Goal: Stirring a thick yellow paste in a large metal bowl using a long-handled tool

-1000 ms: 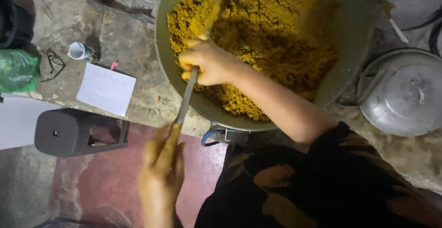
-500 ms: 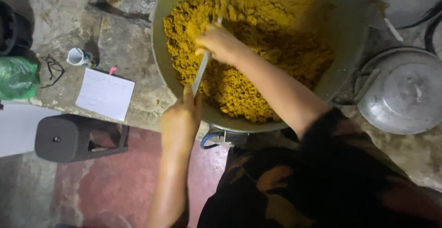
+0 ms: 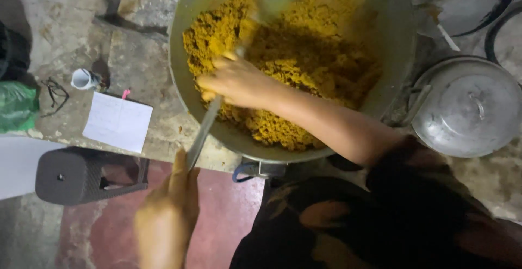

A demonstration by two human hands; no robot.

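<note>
A big round metal pot [image 3: 187, 92] holds a crumbly yellow-orange mixture [image 3: 304, 62]. A long flat metal stirring paddle [image 3: 204, 133] runs from below the pot's near rim up into the mixture; its far end is blurred. My right hand [image 3: 236, 81] grips the paddle's shaft inside the pot, over the mixture. My left hand [image 3: 166, 214] holds the shaft's lower end, outside the pot above the reddish floor. My right arm in a dark patterned sleeve [image 3: 413, 193] reaches in from the lower right.
A domed metal lid [image 3: 470, 108] lies right of the pot. On the stone ledge to the left lie a white paper sheet [image 3: 118, 122], a small white cup [image 3: 84, 79], spectacles [image 3: 54, 92] and a green bag [image 3: 16, 106]. A dark stool [image 3: 73, 176] stands below.
The paddle's handle end has swung back down and out of the pot; my left hand dropped from the rim toward the floor, while my right hand slid lower and leftward over the mixture.
</note>
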